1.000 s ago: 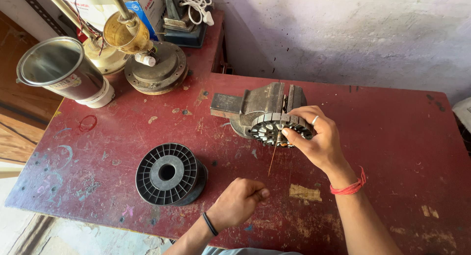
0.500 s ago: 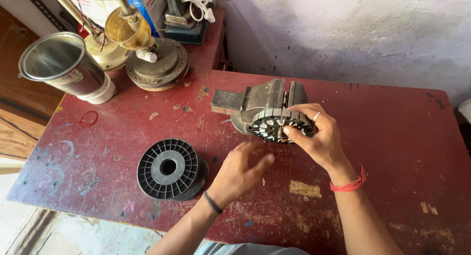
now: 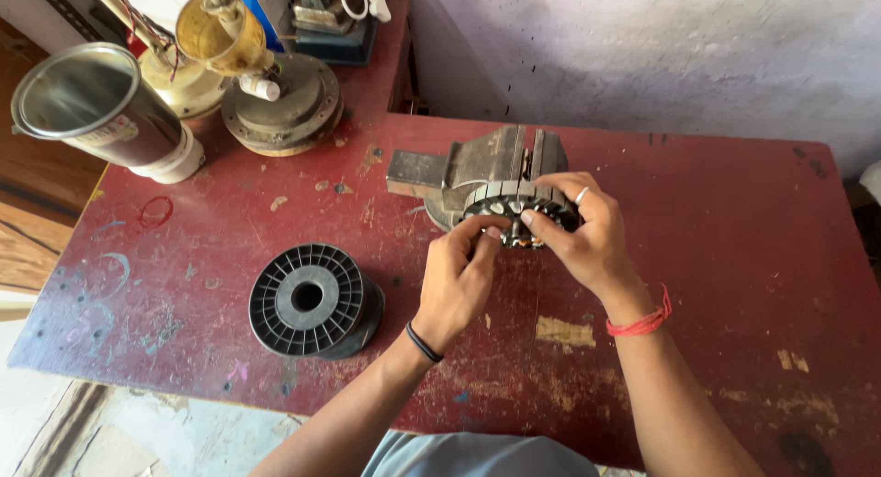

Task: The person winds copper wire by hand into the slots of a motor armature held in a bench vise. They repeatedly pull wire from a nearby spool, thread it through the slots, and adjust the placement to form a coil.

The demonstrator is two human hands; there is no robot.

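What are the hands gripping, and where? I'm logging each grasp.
Both hands meet at the round slotted metal stator clamped in the grey bench vise: right hand on its front rim, left hand pinching there.

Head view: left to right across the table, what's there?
Steel cup → brass motor part → black spool → left hand → right hand on the stator clamped in the vise.
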